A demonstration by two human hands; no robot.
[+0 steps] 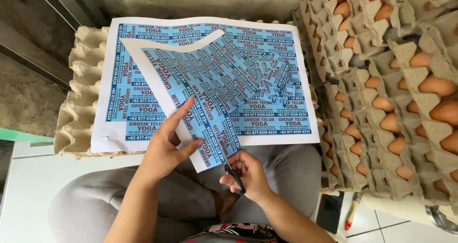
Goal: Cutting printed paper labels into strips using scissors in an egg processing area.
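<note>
We cut the blue label sheet [210,88].
Left hand [164,145] pinches its near edge (fingers extended); right hand [243,171] fingers curl through black scissors [234,175].

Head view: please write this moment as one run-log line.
left hand: holds blue printed sheet | right hand: grips scissors at sheet's lower edge | below: second sheet on egg trays
</note>
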